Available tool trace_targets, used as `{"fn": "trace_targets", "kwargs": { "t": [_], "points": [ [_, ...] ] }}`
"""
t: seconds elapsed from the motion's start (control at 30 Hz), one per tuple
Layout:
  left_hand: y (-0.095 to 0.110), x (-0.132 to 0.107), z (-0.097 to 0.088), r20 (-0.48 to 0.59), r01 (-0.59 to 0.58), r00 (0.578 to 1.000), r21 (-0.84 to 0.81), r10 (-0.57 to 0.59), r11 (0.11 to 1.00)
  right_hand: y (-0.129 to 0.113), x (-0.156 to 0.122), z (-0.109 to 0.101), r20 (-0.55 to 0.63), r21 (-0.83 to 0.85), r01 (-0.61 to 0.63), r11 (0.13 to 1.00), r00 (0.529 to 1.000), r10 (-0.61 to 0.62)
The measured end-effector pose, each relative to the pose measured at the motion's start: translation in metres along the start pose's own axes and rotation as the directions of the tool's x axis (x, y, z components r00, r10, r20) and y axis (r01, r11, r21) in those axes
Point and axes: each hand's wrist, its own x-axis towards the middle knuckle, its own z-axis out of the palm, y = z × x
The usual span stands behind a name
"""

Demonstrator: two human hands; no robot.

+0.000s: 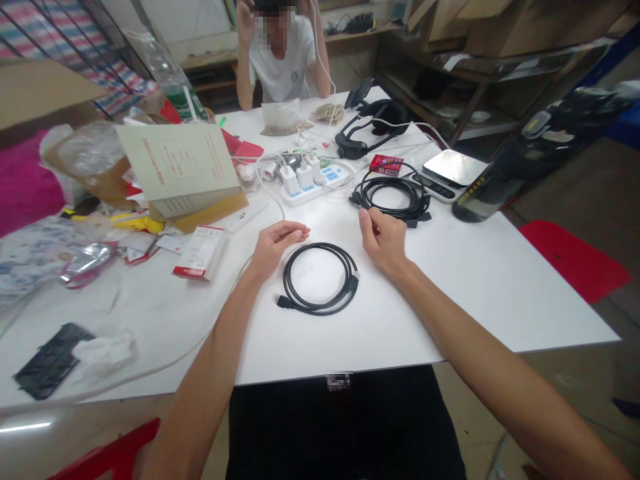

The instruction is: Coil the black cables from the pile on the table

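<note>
A black cable (321,311) lies coiled in a ring on the white table, with its dark connector ends resting at the lower left and right of the loop. Just beyond the ring's upper left is my left hand (277,245), its fingers stretched forward and nothing visible in them. My right hand (384,238) is curled closed to the upper right of the ring, apart from it, and nothing shows in its grip. Right behind that hand sits a thicker bundle of black cables (395,193), partly covered by my knuckles.
A power strip (310,193) with white chargers stands ahead. To the right are a scale (450,170) and a dark bottle (480,197). Leftward lie a red-white box (201,253), a booklet (183,160) and clutter. A person (285,67) sits across, near a black headset (355,140).
</note>
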Motion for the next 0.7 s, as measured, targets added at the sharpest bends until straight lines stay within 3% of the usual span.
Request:
{"fn": "trace_targets", "kwargs": {
  "t": [0.17,0.37,0.53,0.7],
  "points": [
    [0.001,0.001,0.0,-0.009,0.006,1.0,-0.011,-0.006,1.0,0.015,0.008,-0.006,-0.043,-0.09,0.017,0.996,0.999,-0.021],
    [-0.004,0.003,0.0,-0.037,-0.002,0.999,-0.082,-0.001,0.997,0.056,0.018,-0.022,-0.122,-0.263,-0.04,0.964,0.992,0.008],
    [-0.006,0.007,0.001,-0.111,0.012,0.993,-0.144,-0.028,0.989,0.073,0.015,-0.018,-0.042,-0.305,-0.044,0.951,0.999,0.033],
    [-0.005,0.007,0.002,-0.113,0.024,0.993,-0.141,-0.04,0.99,0.078,0.013,-0.014,0.03,-0.321,-0.035,0.947,0.998,0.047]
  ]
}}
